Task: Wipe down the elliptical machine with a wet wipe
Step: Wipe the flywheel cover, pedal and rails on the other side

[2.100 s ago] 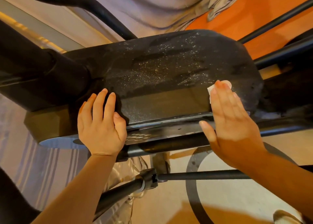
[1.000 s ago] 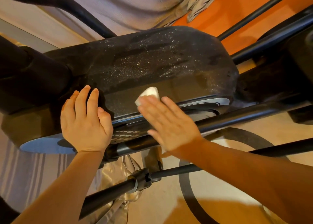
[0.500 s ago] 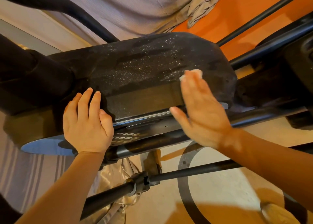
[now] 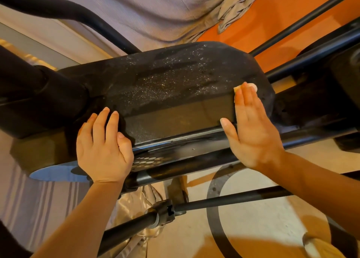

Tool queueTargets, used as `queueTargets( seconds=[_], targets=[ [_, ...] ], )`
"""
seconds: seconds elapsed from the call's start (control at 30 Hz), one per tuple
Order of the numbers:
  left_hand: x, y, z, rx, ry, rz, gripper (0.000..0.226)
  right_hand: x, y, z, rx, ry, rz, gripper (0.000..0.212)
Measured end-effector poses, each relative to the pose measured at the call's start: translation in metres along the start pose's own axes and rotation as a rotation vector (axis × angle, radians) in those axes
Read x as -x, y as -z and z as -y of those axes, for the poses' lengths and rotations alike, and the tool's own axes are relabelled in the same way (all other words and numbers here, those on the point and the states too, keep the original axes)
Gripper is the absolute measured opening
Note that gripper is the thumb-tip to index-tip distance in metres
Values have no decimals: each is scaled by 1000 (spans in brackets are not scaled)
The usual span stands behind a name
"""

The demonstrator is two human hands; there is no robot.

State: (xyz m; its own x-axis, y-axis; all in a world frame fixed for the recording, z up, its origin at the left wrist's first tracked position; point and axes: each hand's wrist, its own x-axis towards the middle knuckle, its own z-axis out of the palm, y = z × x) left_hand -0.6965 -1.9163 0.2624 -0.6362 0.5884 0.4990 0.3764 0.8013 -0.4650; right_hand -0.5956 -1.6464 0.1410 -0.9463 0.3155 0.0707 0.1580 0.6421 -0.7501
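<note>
Flat, straight fingers of the right hand [image 4: 251, 129] press the wet wipe [image 4: 245, 87] onto the machine cover [image 4: 175, 86] near its right end; left hand [image 4: 103, 146] braces, seemingly flat. Keep strokes overlapping, pressure even.

The right hand [image 4: 251, 129], fingers straight, presses a white wet wipe [image 4: 245, 87] flat against the right end of the elliptical machine's black housing [image 4: 175, 86]. The left hand [image 4: 103, 146] rests on the housing's left end, fingers slightly bent. The housing's top surface shows glistening specks.
</note>
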Motion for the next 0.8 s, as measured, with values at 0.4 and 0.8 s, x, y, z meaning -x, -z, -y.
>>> queueTargets(
  seconds=[0.4, 0.8],
  targets=[
    [0, 0, 0, 6, -23, -32, 49, 21, -12, -18, -194, 98, -82, 60],
    [-2, 1, -2, 4, -18, -39, 49, -29, 4, 42, -38, 295, 29, 75]
  ],
)
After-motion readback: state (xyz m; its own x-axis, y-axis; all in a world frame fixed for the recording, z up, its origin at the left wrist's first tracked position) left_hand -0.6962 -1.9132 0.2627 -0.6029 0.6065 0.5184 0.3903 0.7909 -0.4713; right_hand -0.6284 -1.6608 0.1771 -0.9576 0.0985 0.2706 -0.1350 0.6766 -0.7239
